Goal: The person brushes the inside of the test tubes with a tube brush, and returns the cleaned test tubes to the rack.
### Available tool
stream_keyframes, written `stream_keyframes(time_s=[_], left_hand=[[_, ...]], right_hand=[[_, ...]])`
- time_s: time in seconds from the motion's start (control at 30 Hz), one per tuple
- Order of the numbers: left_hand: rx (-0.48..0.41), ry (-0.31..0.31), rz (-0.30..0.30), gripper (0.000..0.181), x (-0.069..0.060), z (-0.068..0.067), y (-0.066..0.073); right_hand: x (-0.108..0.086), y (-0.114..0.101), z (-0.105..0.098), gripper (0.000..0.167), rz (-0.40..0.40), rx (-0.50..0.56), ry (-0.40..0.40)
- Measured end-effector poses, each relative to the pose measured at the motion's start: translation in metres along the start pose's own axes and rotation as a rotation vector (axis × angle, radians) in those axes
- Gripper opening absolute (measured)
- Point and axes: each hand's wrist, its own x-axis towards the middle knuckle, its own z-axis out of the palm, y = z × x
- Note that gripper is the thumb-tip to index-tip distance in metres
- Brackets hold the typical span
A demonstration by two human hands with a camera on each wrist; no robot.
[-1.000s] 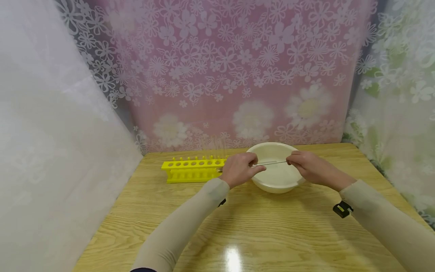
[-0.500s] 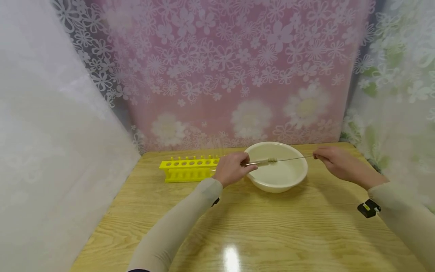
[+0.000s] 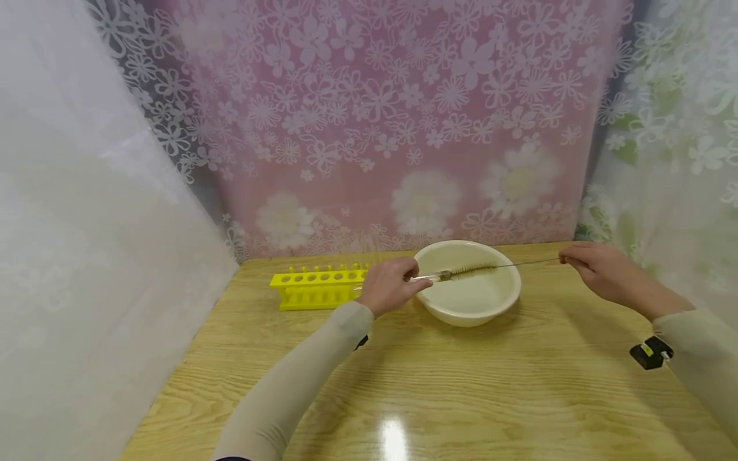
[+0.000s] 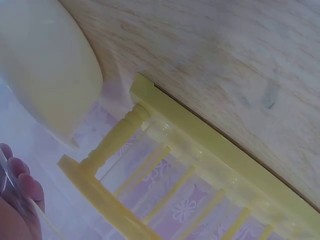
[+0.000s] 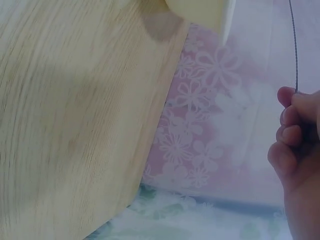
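In the head view my left hand (image 3: pixel 387 288) grips a clear glass test tube (image 3: pixel 428 278), held nearly level with its mouth to the right. My right hand (image 3: pixel 602 272) pinches the thin wire handle of a test tube brush (image 3: pixel 475 269), well to the right. Most of the bristles show outside the tube, and the tip is at the mouth; whether it is still inside is too small to tell. Below them stands a cream basin (image 3: pixel 468 314). The right wrist view shows curled fingers (image 5: pixel 289 135) around the twisted wire (image 5: pixel 295 50).
A yellow test tube rack (image 3: pixel 317 304) stands left of the basin, partly behind my left hand. Several clear tubes rise at its right end. The wooden table (image 3: pixel 450 397) runs back to a pink floral curtain (image 3: pixel 369 128), with pale curtains on both sides.
My right hand has moved right, drawing the brush out of the test tube so its bristles now show. My left hand has shifted slightly left, still gripping the tube.
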Motion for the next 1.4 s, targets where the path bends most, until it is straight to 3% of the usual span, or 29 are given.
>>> stream_keyframes(time_s=[0.33,0.67,0.9,1.17,1.4], left_hand=[[0.033,0.022,0.029,0.036,-0.001,0.001,0.004],[0.037,-0.009,0.047,0.038,0.008,0.003,0.014],[0.03,-0.001,0.017,0.039,0.005,0.006,0.012],[0.041,0.014,0.037,0.038,0.006,0.008,0.016],[0.075,0.01,0.063,0.038,0.009,0.009,0.023]], right_hand=[[0.004,-0.009,0.01,0.017,-0.033,0.014,0.044],[0.017,-0.031,0.014,0.021,-0.01,0.053,-0.04],[0.031,-0.046,0.03,0.021,-0.03,0.082,-0.066],[0.048,-0.069,0.051,0.019,-0.094,0.12,-0.059],[0.061,-0.092,0.063,0.018,-0.2,0.1,-0.056]])
